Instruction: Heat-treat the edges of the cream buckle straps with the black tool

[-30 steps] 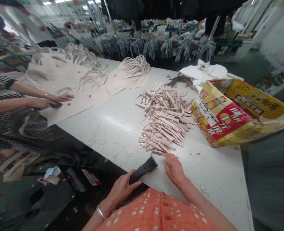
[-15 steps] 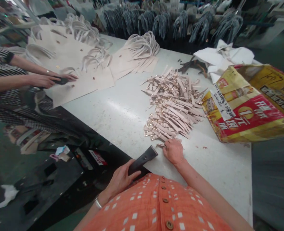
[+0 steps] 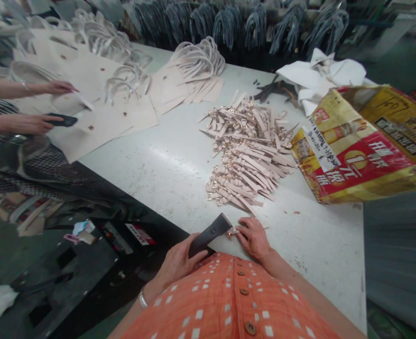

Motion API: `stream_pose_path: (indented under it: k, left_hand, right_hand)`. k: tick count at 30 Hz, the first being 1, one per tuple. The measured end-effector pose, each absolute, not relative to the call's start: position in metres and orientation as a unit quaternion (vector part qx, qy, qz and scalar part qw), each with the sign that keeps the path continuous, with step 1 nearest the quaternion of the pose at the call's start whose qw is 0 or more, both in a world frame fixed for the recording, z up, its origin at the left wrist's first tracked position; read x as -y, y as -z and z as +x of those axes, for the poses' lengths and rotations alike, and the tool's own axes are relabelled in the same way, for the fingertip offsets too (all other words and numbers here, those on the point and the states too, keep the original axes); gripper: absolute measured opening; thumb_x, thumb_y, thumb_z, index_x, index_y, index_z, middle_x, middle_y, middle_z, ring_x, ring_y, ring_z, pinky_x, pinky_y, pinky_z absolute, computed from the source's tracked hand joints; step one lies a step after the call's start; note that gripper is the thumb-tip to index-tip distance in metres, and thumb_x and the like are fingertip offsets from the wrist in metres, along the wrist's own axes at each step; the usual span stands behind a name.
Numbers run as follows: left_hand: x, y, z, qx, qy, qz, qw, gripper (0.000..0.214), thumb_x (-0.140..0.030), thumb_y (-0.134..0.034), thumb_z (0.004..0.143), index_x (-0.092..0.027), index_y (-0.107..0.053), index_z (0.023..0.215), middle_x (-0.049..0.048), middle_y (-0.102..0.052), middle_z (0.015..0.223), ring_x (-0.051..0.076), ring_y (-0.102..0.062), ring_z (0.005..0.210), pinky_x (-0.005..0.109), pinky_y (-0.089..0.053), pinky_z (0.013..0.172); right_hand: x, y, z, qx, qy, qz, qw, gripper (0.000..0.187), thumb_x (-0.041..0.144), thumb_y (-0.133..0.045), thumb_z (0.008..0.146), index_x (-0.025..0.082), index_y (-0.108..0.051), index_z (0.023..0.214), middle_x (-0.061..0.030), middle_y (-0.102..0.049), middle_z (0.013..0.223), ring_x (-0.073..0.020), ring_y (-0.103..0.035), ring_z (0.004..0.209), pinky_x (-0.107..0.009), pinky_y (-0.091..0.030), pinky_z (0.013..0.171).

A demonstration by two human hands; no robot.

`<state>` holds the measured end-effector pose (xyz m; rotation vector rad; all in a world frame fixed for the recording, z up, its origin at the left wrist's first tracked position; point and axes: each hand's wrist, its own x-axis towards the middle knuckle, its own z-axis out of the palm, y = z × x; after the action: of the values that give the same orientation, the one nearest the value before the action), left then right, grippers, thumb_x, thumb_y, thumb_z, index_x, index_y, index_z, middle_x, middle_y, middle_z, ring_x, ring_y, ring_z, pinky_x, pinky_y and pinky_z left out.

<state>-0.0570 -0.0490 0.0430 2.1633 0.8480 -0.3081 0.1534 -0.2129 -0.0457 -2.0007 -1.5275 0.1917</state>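
My left hand [image 3: 181, 258] is wrapped round a black handheld tool [image 3: 211, 231] with a wide flat tip, pointing up and right over the table's front edge. Close to that tip, my right hand [image 3: 253, 236] pinches a small pale strap [image 3: 233, 232] with a metal buckle at its left end. The fingers cover most of this strap. Just beyond both hands lies a heap of similar buckled straps [image 3: 250, 155], pale pink-beige with gold-coloured metal fittings.
At the left a co-worker's hands [image 3: 35, 123] hold a similar black tool and a pale strip over flat beige panels [image 3: 137, 113] with looped handles. A yellow and red carton [image 3: 356, 160] stands right, white crumpled material [image 3: 321, 77] behind it. Dark looped handles [image 3: 225, 28] hang beyond.
My right hand has drawn a strap from the heap's near edge towards me, beside the tool's tip. The co-worker's far hand has lifted a pale strip. The view has shifted slightly.
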Motion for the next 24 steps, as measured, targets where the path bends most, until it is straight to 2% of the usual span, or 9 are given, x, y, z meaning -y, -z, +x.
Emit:
stream_pose_path:
  k: [3,9,14,20,24]
  left_hand:
    - [0.049,-0.043,-0.058,-0.339,0.127,0.846,0.392,0.049,-0.054,-0.048,0.078,-0.025,-0.050,0.118,0.0024,-0.066,0.094,0.020,-0.062,0.085,0.029,-0.047,0.077]
    - [0.049,-0.046,-0.059,-0.352,0.114,0.848,0.380,0.049,-0.053,-0.047,0.080,-0.023,-0.049,0.119,0.0026,-0.067,0.093,0.020,-0.062,0.083,0.029,-0.047,0.073]
    - [0.050,-0.049,-0.059,-0.365,0.101,0.850,0.365,0.050,-0.054,-0.048,0.079,-0.023,-0.050,0.118,0.0015,-0.067,0.089,0.019,-0.063,0.081,0.029,-0.046,0.073]
    - [0.050,-0.045,-0.065,-0.374,0.109,0.844,0.368,0.050,-0.054,-0.048,0.079,-0.023,-0.050,0.117,0.0012,-0.067,0.092,0.019,-0.062,0.081,0.027,-0.046,0.071]
    - [0.048,-0.046,-0.068,-0.379,0.132,0.842,0.361,0.051,-0.057,-0.046,0.079,-0.024,-0.049,0.119,0.0018,-0.067,0.092,0.020,-0.063,0.083,0.028,-0.046,0.072]
  right_hand:
    - [0.210,0.043,0.156,0.574,-0.077,-0.754,0.309,0.015,0.025,-0.051,0.085,0.019,-0.065,0.087,-0.0079,-0.059,0.099,-0.0200,-0.051,0.092,-0.034,-0.040,0.081]
    - [0.190,0.030,0.161,0.508,-0.074,-0.799,0.314,0.026,0.018,-0.043,0.088,0.020,-0.060,0.107,-0.0071,-0.061,0.097,-0.0180,-0.054,0.092,-0.028,-0.043,0.079]
    - [0.172,0.030,0.154,0.485,-0.074,-0.817,0.303,0.035,0.011,-0.041,0.085,0.020,-0.058,0.115,-0.0080,-0.057,0.095,-0.0184,-0.051,0.090,-0.027,-0.043,0.075]
    - [0.182,0.025,0.146,0.514,-0.112,-0.816,0.239,0.035,0.026,-0.050,0.084,0.018,-0.055,0.117,-0.0095,-0.054,0.098,-0.0219,-0.047,0.093,-0.033,-0.041,0.082]
    - [0.194,0.020,0.146,0.537,-0.122,-0.804,0.225,0.035,0.030,-0.050,0.084,0.017,-0.055,0.116,-0.0098,-0.053,0.100,-0.0226,-0.046,0.094,-0.035,-0.040,0.083]
